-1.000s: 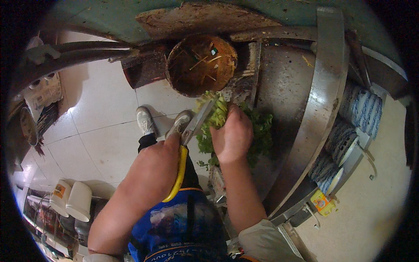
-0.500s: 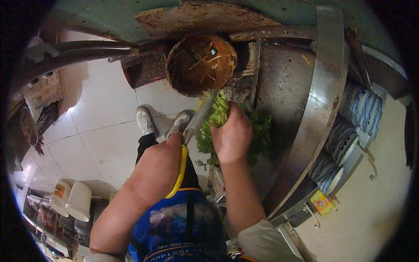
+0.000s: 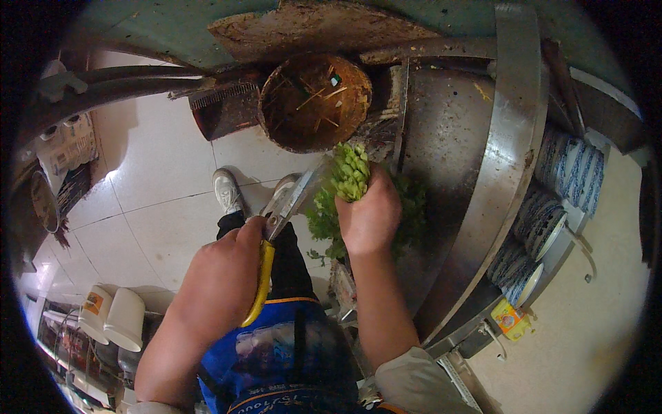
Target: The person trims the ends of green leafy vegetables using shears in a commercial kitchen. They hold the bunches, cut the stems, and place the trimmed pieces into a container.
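My left hand is closed round the yellow handles of a pair of scissors, whose metal blades point up and to the right. Gripped in my right hand is a bunch of leafy green vegetables, its pale stem ends upward and its dark leaves hanging below and around the fist. The blade tips are just left of the stems, apart from them. Beyond the stem ends stands a round, brown-stained bucket with scraps and thin sticks inside.
A metal-edged shelf runs along my right, with stacked blue-and-white dishes beyond it. A dark dustpan-like piece lies left of the bucket. White containers stand at lower left on the tiled floor.
The scissors have drawn back down and left, away from the stems, with my left hand. My right hand has barely moved; the bunch's stem ends now face up more plainly.
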`<state>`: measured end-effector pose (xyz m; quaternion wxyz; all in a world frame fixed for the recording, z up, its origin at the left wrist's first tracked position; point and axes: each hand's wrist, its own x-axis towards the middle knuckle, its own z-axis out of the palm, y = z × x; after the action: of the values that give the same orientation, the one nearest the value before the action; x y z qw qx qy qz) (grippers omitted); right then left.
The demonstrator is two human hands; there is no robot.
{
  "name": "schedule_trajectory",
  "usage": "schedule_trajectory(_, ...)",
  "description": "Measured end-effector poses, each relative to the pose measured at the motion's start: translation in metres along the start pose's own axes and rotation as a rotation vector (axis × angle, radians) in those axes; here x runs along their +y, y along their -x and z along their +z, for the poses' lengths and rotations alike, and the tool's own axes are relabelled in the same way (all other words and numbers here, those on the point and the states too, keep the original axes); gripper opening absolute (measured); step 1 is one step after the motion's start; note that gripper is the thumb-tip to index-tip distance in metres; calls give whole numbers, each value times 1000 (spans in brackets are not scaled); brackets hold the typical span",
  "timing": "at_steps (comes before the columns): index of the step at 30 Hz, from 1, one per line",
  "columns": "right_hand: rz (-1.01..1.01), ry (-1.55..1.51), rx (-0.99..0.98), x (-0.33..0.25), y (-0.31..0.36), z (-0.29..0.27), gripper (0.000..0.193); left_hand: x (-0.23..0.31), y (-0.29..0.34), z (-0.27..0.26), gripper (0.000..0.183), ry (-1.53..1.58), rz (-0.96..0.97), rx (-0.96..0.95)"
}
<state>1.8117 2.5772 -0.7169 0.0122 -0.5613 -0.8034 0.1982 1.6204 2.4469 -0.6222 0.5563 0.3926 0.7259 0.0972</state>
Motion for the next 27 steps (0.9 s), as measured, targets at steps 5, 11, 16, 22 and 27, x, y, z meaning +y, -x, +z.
schedule_trajectory(5, -41, -18, 29, -1, 4, 2, 46, 7, 4, -5, 45, 55, 56, -45)
schedule_trajectory(11, -81, 13, 87, -1, 5, 7, 39, 8, -1, 1, 43, 111, 59, -45)
schedule_trajectory(16, -118, 17, 149, 1, 7, 12, 48, 6, -1, 1, 36, 94, 98, -37)
schedule_trajectory(22, -183, -9, 173, 4, 5, 14, 49, 7, -4, -2, 38, 84, 98, -53)
schedule_trajectory(27, -221, -30, 178, 2, 4, 13, 47, 9, -8, -6, 43, 49, 74, -80)
